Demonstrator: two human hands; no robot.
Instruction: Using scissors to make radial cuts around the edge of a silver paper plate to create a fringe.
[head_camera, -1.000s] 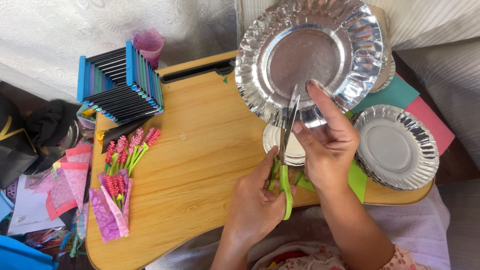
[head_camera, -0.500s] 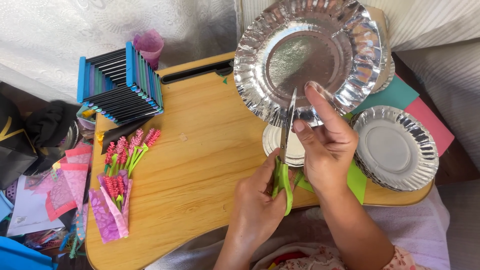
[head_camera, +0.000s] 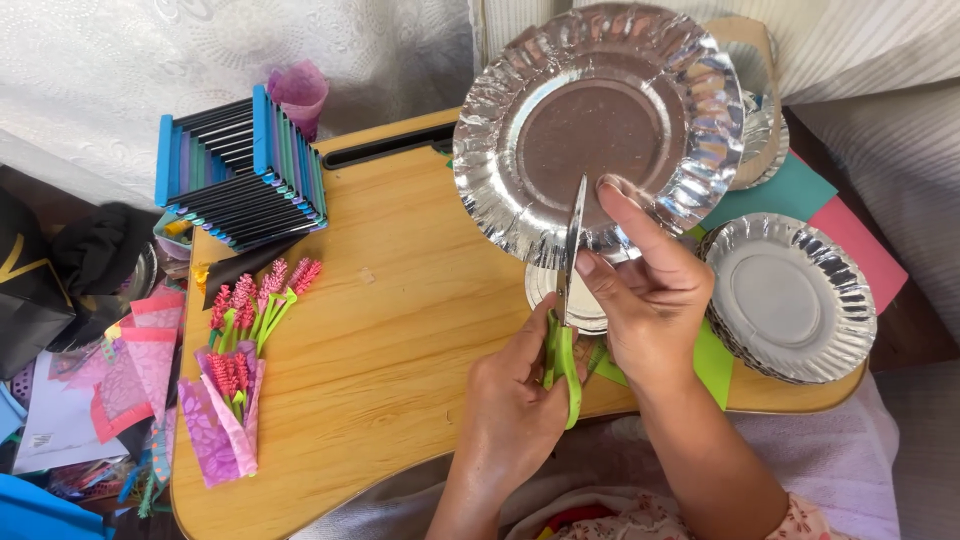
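My right hand (head_camera: 650, 290) is shut on the lower rim of a silver foil paper plate (head_camera: 600, 120) and holds it up, tilted toward me, over the far side of the wooden lap table (head_camera: 400, 330). My left hand (head_camera: 510, 400) grips green-handled scissors (head_camera: 563, 365). Their blades point up and reach past the plate's rim into its flat centre. A small round silver disc (head_camera: 545, 290) lies on the table under the plate.
A stack of silver plates (head_camera: 790, 300) sits at the right on green (head_camera: 712, 360), teal (head_camera: 790, 190) and pink paper (head_camera: 860, 240). Pink paper flowers with green stems (head_camera: 245, 310) lie at the left. A blue-and-black folded paper stack (head_camera: 240, 170) and a pink cup (head_camera: 298, 95) stand behind.
The plate has shifted slightly left and lower in my right hand. The scissor blades sit a little further into the plate.
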